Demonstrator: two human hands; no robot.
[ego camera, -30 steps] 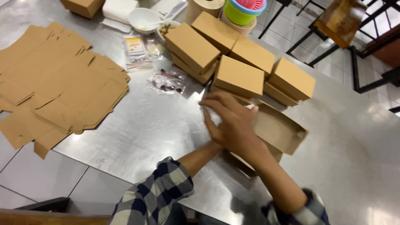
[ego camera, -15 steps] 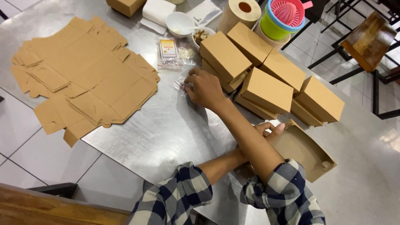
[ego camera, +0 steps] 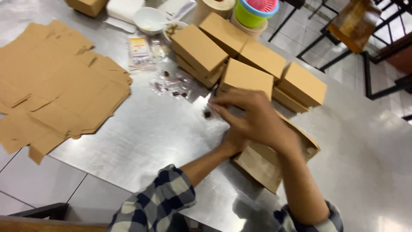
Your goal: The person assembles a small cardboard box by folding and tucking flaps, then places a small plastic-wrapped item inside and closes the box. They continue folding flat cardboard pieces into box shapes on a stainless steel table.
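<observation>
Flat cardboard blanks (ego camera: 56,90) lie left; a white bowl (ego camera: 149,19) sits beyond.

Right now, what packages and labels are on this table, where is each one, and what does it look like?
Closed boxes: plain brown card cartons, stacked at the centre back.
Open box: brown carton under the right hand; the left hand is hidden behind it.
Flat blanks: unfolded brown card, far left.
Sachet: small clear packet with a yellow and red label, behind the clear wrappers.

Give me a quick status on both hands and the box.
Right hand over open cardboard box, fingers pinching small dark piece. Left hand mostly hidden beneath. Closed boxes stacked beyond.
</observation>
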